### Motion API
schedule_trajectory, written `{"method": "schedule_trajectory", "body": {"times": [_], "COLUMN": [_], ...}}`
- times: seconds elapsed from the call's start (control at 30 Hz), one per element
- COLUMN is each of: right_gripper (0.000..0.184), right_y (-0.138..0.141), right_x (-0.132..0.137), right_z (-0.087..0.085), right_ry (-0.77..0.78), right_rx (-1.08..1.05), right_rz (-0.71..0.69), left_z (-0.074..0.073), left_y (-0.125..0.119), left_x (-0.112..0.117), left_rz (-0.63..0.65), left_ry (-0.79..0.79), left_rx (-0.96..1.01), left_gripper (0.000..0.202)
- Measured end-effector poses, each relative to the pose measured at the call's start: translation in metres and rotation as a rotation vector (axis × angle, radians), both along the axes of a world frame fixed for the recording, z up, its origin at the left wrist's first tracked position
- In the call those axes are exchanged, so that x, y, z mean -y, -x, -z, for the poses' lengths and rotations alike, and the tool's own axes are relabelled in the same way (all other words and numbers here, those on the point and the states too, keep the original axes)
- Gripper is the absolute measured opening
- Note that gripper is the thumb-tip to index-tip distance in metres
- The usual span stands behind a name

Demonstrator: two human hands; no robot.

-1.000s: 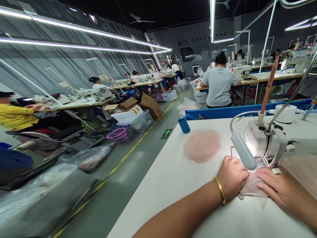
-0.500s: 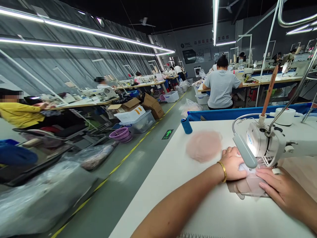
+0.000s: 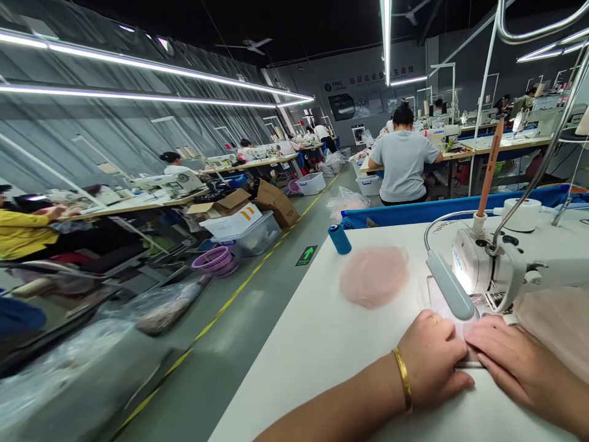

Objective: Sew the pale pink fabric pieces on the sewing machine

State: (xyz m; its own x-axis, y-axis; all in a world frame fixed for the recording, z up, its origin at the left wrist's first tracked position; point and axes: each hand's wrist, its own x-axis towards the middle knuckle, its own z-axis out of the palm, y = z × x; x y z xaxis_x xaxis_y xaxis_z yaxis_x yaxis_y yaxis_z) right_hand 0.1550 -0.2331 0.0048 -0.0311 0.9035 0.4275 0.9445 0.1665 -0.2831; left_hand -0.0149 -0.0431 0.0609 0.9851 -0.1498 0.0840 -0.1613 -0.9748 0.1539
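Note:
My left hand (image 3: 432,353), with a gold bracelet and a ring, is closed at the near edge of a pale pink sheer fabric piece (image 3: 472,357) under the sewing machine. Its fingers curl downward, and their tips are partly hidden. My right hand (image 3: 518,356) lies on the right side of that piece, fingers stretched out and pointing left, almost meeting the left fingers. A pale, dark-edged part of the work (image 3: 439,296) shows beyond my left hand. The machine head (image 3: 476,261) stands just past both hands, with a grey lamp bar (image 3: 450,287) in front.
A round pink fabric piece (image 3: 375,276) and a blue thread spool (image 3: 339,239) are on the white table (image 3: 322,344). More pink fabric (image 3: 556,325) lies at right. A pencil (image 3: 490,169) stands upright on the machine. A person (image 3: 401,159) sits ahead.
My left hand has drawn back toward me and its fingers have curled. The fabric between my hands is more covered now. My right hand stays beside the machine; the view has shifted slightly.

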Motion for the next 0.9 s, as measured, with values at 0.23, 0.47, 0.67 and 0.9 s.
{"method": "schedule_trajectory", "body": {"times": [0.23,0.47,0.67,0.9], "right_gripper": [0.030,0.030,0.029,0.029], "right_y": [-0.002,0.000,-0.003,-0.008], "right_x": [0.005,0.009,0.004,0.000], "right_z": [-0.005,-0.006,-0.006,-0.003], "right_ry": [0.035,0.031,0.035,-0.013], "right_rx": [0.070,0.128,0.224,0.243], "right_rz": [0.051,0.095,0.101,0.104], "left_z": [0.005,0.012,0.013,0.016], "left_y": [0.001,0.002,0.001,0.003], "left_x": [0.005,0.007,0.004,0.009], "left_rz": [-0.050,0.012,0.006,0.029], "left_ry": [0.015,0.022,0.009,0.004], "left_rx": [0.043,0.128,0.161,0.199], "left_gripper": [0.031,0.022,0.017,0.014]}}
